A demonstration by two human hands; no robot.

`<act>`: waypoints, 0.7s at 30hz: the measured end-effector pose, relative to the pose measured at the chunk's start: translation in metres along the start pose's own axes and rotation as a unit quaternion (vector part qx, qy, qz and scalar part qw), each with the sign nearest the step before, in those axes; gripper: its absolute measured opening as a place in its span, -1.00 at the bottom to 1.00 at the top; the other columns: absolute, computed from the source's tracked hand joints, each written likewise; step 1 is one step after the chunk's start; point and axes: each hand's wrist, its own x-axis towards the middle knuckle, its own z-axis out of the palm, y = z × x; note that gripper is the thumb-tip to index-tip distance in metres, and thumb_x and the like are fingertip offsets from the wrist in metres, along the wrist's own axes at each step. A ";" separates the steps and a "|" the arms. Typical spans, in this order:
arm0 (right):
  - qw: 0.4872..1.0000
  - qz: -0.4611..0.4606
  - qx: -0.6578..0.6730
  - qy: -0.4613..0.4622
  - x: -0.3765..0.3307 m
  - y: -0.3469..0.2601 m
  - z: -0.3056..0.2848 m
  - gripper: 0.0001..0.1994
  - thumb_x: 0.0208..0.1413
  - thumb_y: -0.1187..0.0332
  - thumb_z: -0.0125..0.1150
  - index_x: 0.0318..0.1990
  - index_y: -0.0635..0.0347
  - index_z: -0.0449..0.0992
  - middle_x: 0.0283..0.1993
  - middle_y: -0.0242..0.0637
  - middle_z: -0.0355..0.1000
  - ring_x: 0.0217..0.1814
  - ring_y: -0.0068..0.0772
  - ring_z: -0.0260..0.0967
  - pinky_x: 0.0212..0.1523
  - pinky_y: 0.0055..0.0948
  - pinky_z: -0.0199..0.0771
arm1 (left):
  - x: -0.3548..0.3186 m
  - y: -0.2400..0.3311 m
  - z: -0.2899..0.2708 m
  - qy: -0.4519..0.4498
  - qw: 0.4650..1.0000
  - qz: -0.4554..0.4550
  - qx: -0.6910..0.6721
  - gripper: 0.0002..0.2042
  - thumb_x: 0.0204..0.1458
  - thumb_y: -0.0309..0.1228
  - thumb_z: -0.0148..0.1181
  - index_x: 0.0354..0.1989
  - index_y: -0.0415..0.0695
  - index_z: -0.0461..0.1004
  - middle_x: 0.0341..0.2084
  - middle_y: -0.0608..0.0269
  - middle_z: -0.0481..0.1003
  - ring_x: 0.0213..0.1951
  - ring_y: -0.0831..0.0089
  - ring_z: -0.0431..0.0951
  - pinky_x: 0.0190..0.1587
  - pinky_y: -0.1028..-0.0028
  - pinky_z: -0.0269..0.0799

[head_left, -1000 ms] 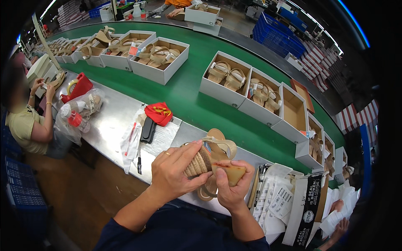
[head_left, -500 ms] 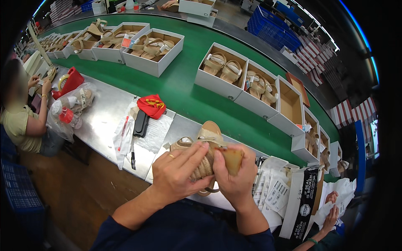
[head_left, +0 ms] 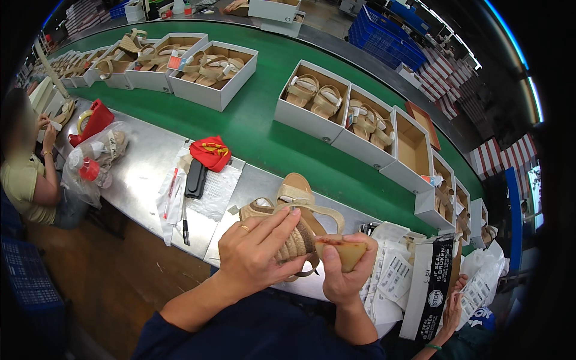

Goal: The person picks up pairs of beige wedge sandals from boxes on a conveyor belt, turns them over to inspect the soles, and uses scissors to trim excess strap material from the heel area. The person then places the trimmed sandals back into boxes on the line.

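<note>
While your left forearm slants up and inward from the lower edge, your left hand [head_left: 255, 246] lies back upward over a sandal [head_left: 295, 241] with a rope-wrapped wedge. Its fingers are stretched nearly straight, close together, over the upper side, and the thumb reaches along the near side, so the wedge is gripped in a broad, partly open clasp. You wear a ring on one finger of that hand.

Your right forearm rises more steeply, and the right hand [head_left: 347, 267] is turned with its thumb upright against a yellowish block [head_left: 347, 254]. The fingers are curled round the block's outer side, closing firmly on it. One end of the block sits just beside the dark edge of the wedge; whether they touch, you cannot tell from here.

The sandal is in front of your body, above the near edge of the metal bench [head_left: 144, 159]. Another sandal [head_left: 294, 187] shows just beyond your hands, its toe pointing toward the green surface [head_left: 255, 129]. To the left lie a black case [head_left: 195, 179] and a red cloth [head_left: 210, 153].
</note>
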 end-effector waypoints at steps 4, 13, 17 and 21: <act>0.997 -0.019 -0.080 -0.008 -0.003 0.001 -0.001 -0.64 0.14 0.52 0.22 0.01 0.24 0.20 -0.13 -0.15 0.41 -0.14 -0.44 0.48 -0.13 -0.53 0.47 | -0.001 0.002 -0.001 -0.008 1.000 0.001 0.004 -0.34 -0.41 -0.19 0.49 0.00 -0.13 0.56 -0.09 0.20 0.59 -0.33 0.39 0.58 -0.32 0.46 0.47; 0.979 0.029 -0.201 -0.030 0.045 -0.018 0.009 -0.65 0.10 0.49 0.29 -0.01 0.26 0.30 -0.29 -0.13 0.52 -0.43 -0.45 0.50 -0.41 -0.46 0.52 | -0.011 0.010 0.006 -0.013 1.000 0.017 -0.010 -0.39 -0.35 -0.20 0.44 0.00 -0.15 0.56 -0.10 0.18 0.59 -0.30 0.37 0.60 -0.32 0.45 0.47; 0.991 0.101 -0.055 0.064 0.030 -0.020 0.001 -0.66 0.16 0.49 0.18 0.03 0.24 0.21 -0.19 -0.14 0.41 -0.36 -0.47 0.45 -0.26 -0.50 0.54 | -0.007 0.007 0.003 -0.015 1.000 0.013 -0.012 -0.39 -0.34 -0.20 0.44 0.00 -0.17 0.55 -0.10 0.20 0.60 -0.28 0.38 0.60 -0.30 0.45 0.47; 0.992 0.015 -0.122 0.021 0.001 -0.012 -0.007 -0.67 0.15 0.53 0.20 0.01 0.27 0.22 -0.15 -0.22 0.33 -0.20 -0.48 0.44 -0.09 -0.51 0.46 | -0.004 0.005 0.001 -0.019 1.000 0.012 -0.019 -0.39 -0.34 -0.20 0.45 -0.01 -0.18 0.55 -0.10 0.19 0.60 -0.29 0.37 0.60 -0.32 0.45 0.47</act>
